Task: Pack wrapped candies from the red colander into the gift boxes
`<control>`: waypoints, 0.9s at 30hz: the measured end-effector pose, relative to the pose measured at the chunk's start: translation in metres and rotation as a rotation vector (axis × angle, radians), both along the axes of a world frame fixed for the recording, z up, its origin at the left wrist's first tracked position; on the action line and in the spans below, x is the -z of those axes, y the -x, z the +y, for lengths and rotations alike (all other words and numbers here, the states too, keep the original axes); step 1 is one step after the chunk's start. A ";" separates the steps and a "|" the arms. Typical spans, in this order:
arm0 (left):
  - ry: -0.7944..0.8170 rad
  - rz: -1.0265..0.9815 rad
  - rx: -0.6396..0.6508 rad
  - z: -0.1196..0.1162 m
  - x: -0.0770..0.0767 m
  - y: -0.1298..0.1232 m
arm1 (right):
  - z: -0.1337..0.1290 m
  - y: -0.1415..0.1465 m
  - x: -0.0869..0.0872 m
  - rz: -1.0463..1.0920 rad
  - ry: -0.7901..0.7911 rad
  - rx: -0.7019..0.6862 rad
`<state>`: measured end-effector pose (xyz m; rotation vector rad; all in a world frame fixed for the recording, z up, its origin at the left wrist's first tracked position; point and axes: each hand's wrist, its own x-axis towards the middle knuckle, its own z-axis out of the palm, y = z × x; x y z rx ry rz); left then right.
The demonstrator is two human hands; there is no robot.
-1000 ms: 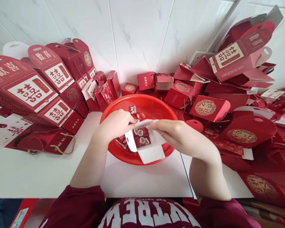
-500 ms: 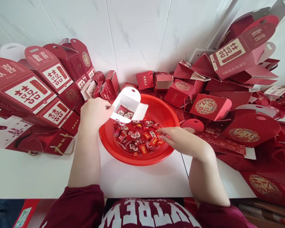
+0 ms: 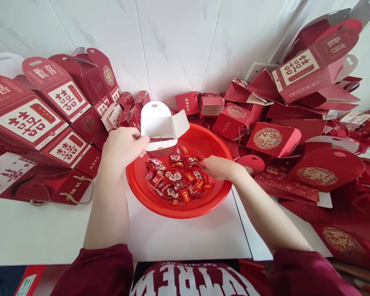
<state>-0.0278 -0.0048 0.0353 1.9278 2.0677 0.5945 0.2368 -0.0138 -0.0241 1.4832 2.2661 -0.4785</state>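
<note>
Fingers of the left hand [image 3: 123, 146] pinch an open gift box [image 3: 156, 120] above the colander basket [image 3: 185, 213], probably steadying its mouth; the right hand [image 3: 217, 167] bunches its fingers at wrapped candies [image 3: 175, 177], grip unclear.

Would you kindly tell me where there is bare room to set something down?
Bare tabletop shows between the red basket and the near edge, and at left between the rope-handled box and that edge. Red boxes crowd the right and the back wall.
</note>
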 end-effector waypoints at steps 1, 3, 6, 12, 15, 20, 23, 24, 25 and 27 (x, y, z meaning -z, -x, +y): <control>-0.006 0.018 0.002 -0.001 -0.001 -0.001 | 0.005 0.005 0.004 -0.030 0.002 0.014; -0.013 0.074 0.006 -0.003 -0.002 -0.002 | 0.014 0.014 0.013 -0.088 0.015 0.039; 0.018 0.177 0.019 -0.004 -0.004 -0.003 | 0.021 0.025 0.024 -0.127 0.079 0.033; 0.252 0.336 0.135 0.004 0.009 -0.001 | 0.023 0.023 0.028 0.052 0.109 -0.042; 0.276 0.335 0.267 0.011 0.020 0.002 | 0.017 0.011 0.012 0.239 0.089 -0.086; 0.176 0.285 0.315 0.021 0.034 0.010 | -0.012 -0.006 -0.017 1.024 0.296 -0.086; 0.058 0.285 0.394 0.026 0.040 0.015 | -0.031 -0.008 -0.023 1.262 0.374 -0.059; 0.038 0.283 0.410 0.027 0.042 0.017 | -0.037 -0.008 -0.025 1.287 0.385 -0.047; 0.039 0.280 0.417 0.028 0.043 0.019 | -0.042 -0.008 -0.027 1.301 0.388 -0.035; 0.091 0.271 0.417 0.028 0.042 0.020 | -0.050 -0.011 -0.034 1.313 0.371 -0.015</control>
